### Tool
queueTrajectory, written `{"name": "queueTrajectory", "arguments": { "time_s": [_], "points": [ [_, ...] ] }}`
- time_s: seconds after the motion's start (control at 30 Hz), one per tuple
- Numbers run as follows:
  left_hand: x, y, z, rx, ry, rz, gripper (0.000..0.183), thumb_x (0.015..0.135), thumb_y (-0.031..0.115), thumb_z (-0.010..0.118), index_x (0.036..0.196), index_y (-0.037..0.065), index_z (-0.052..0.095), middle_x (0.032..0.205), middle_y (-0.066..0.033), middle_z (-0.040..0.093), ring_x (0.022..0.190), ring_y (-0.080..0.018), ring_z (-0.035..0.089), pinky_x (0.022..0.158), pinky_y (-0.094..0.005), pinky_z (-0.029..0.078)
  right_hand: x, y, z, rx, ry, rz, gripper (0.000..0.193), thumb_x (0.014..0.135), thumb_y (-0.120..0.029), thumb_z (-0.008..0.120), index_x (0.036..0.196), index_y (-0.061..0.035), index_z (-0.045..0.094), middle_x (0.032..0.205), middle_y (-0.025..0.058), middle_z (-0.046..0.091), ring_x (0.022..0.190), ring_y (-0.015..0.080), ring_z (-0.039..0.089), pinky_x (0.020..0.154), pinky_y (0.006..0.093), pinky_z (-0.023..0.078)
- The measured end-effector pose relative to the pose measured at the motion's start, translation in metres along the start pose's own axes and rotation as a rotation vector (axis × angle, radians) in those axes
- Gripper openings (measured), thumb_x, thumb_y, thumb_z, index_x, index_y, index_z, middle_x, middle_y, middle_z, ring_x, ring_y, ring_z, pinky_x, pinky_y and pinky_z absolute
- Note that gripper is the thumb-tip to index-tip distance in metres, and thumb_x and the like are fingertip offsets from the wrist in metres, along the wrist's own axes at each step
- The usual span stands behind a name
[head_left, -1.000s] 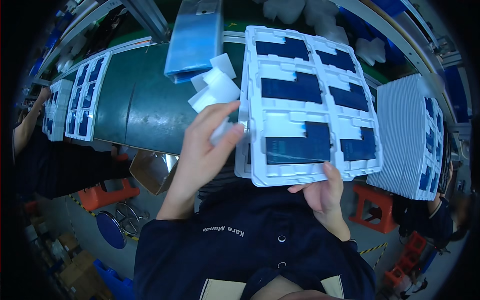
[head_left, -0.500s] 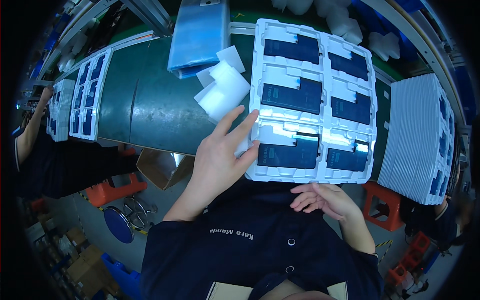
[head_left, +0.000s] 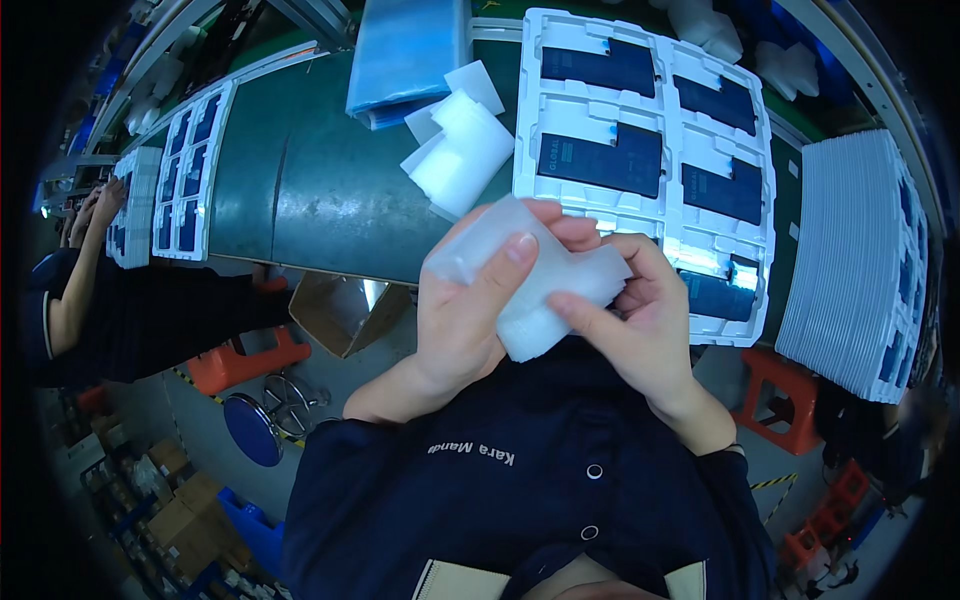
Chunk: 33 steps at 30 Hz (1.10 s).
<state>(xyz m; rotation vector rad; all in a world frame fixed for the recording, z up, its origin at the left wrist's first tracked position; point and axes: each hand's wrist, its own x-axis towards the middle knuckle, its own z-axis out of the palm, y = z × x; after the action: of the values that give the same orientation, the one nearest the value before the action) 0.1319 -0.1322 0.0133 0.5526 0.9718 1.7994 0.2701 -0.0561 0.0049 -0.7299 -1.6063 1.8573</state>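
Both my hands are raised in front of my chest, over the near edge of a white plastic tray (head_left: 672, 150). Between them is a stack of thin, white, L-shaped foam sheets (head_left: 545, 310). My left hand (head_left: 460, 325) grips its left side, thumb on top. My right hand (head_left: 650, 325) pinches the right end, its thumb pressed on the sheets. Flat black batteries (head_left: 600, 162) with notched corners lie in the tray's compartments; my hands and the stack hide the near left compartment. Left of the tray, more white foam sheets (head_left: 465, 155) lie loosely piled on the green table.
Blue-tinted clear plastic bags (head_left: 410, 60) lie behind the foam pile. A tall stack of white trays (head_left: 845, 265) stands at the right. Filled trays (head_left: 185, 175) stand far left, beside a co-worker's hands (head_left: 100, 205). An open cardboard box (head_left: 345, 310) sits below the table edge.
My left hand has moved from the tray's left edge to in front of my chest, and a foam stack now shows in it. My right hand has risen and taken hold too. The view has shifted slightly.
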Motion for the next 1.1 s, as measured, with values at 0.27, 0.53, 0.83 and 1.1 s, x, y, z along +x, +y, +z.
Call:
{"name": "queueTrajectory", "arguments": {
  "time_s": [0.27, 0.53, 0.83, 1.1],
  "points": [
    [-0.003, -0.021, -0.018, 0.134, 0.012, 0.221, 0.021, 0.098, 0.013, 0.052, 0.112, -0.003, 0.053, 0.100, -0.0151, 0.065, 0.099, -0.0210, 0.063, 0.086, -0.0337, 0.050, 0.005, 0.009, -0.008, -0.333, 0.094, -0.288, 0.013, 0.081, -0.002, 0.070, 0.094, 0.0026, 0.071, 0.098, 0.0144, 0.070, 0.083, 0.0202, 0.067, 0.074, 0.0267, 0.052],
    [-0.005, -0.007, -0.015, 0.042, 0.003, -0.032, 0.030, 0.099, 0.028, 0.047, 0.112, 0.001, 0.050, 0.102, -0.0141, 0.059, 0.100, -0.0274, 0.059, 0.091, -0.0412, 0.047, 0.002, 0.006, -0.030, -0.137, 0.114, -0.222, 0.013, 0.085, -0.001, 0.066, 0.096, 0.0047, 0.070, 0.098, 0.0130, 0.069, 0.084, 0.0137, 0.063, 0.072, 0.0234, 0.048],
    [0.002, -0.004, 0.000, -0.168, 0.124, 0.001, 0.036, 0.098, 0.020, 0.044, 0.127, -0.002, 0.041, 0.097, -0.0121, 0.056, 0.095, -0.0284, 0.060, 0.088, -0.0415, 0.047, 0.003, 0.018, -0.045, -0.013, 0.315, -0.246, 0.015, 0.090, -0.001, 0.062, 0.101, 0.0069, 0.068, 0.104, 0.0139, 0.067, 0.085, 0.0129, 0.063, 0.077, 0.0232, 0.049],
    [-0.002, 0.017, -0.009, 1.583, -0.297, 0.049, 0.037, 0.077, 0.017, 0.075, 0.107, 0.000, 0.063, 0.091, -0.0142, 0.052, 0.067, -0.0316, 0.057, 0.061, -0.0391, 0.046, 0.001, 0.024, -0.080, 0.095, 0.328, -0.157, 0.018, 0.085, 0.005, 0.065, 0.102, 0.0028, 0.061, 0.093, 0.0095, 0.067, 0.085, 0.0116, 0.065, 0.079, 0.0220, 0.050]
  ]
}}
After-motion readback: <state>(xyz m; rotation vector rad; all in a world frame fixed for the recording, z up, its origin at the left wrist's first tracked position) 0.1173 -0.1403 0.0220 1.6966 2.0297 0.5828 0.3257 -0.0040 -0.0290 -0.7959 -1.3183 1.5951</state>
